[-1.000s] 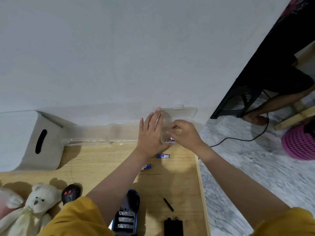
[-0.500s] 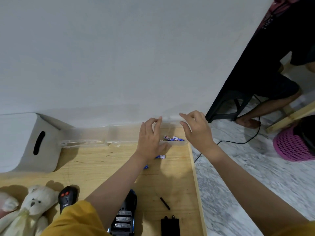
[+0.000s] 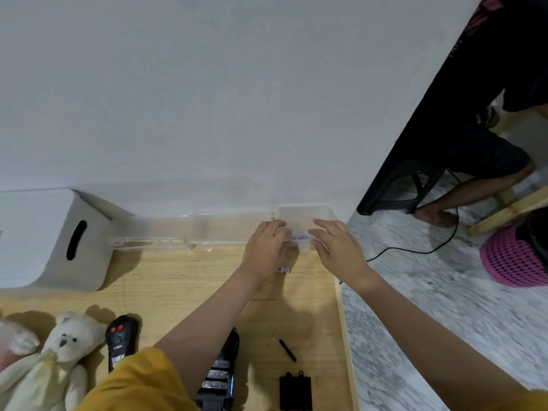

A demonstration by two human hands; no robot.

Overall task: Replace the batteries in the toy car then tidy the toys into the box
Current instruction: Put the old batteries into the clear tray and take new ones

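Lowered since before, both hands (image 3: 302, 244) lie spread on the clear case (image 3: 305, 218), hiding batteries.

Both arms extend toward 12 o'clock, sleeves yellow. Left hand (image 3: 265, 247) lies palm down, fingers together. Right hand (image 3: 338, 247) lies palm down at its 3 o'clock, fingers loosely spread.

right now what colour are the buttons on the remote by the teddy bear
Red, two buttons on the black remote beside the teddy bear, in the head view.

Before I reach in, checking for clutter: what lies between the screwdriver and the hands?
Head view: bare wooden tabletop, apart from one battery beside the left hand.
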